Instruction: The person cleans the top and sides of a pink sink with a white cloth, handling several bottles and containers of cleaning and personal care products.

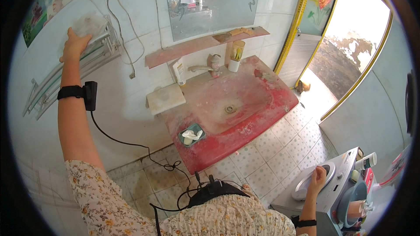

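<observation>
My left hand point(75, 44) is raised to the metal wall rack point(72, 67) at the upper left. Its fingers are spread beside a crumpled, translucent plastic bag point(91, 24) on the rack's top. Whether the fingertips touch the bag, I cannot tell. My right hand point(320, 177) hangs at the lower right, in front of a white washing machine point(302, 201) and over its round door. Its fingers are curled in loosely, and nothing shows in them.
A red, worn washbasin point(245, 135) stands in the middle, with a teal soap dish point(191, 134) on its corner. Above it are a faucet point(212, 65), a white tube point(179, 72), a ledge point(205, 46) and a mirror point(214, 8). Loose cables point(118, 22) hang beside the rack.
</observation>
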Demonstrator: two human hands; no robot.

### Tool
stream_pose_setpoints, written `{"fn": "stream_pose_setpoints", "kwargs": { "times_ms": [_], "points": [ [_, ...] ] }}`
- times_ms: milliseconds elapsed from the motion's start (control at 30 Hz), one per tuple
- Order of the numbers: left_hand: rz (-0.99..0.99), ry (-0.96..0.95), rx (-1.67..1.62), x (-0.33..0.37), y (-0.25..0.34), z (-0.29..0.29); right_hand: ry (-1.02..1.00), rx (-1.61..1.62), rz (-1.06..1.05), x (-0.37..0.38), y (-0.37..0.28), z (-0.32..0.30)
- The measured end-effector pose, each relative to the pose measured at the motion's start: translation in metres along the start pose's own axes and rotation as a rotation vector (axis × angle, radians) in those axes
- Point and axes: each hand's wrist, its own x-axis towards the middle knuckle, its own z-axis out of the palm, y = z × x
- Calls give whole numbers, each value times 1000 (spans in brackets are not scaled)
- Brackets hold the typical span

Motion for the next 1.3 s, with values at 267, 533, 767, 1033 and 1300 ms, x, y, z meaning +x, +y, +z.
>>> {"fn": "stream_pose_setpoints", "kwargs": {
  "times_ms": [267,533,767,1033,1300],
  "points": [
    [87,406,26,-18,-7,18,-10,-40,41,-2,6,-2],
    [1101,421,-445,-172,33,63,-95,-39,54,5,26,16],
    [506,-496,-381,-202,-65,252,-156,7,126,9,9,38],
    [-485,-837,-608,-223,-107,352,-200,-21,241,14,33,37],
    [-856,-657,-1008,-230,-103,397,-316,21,136,60,25,89]
  ]
}}
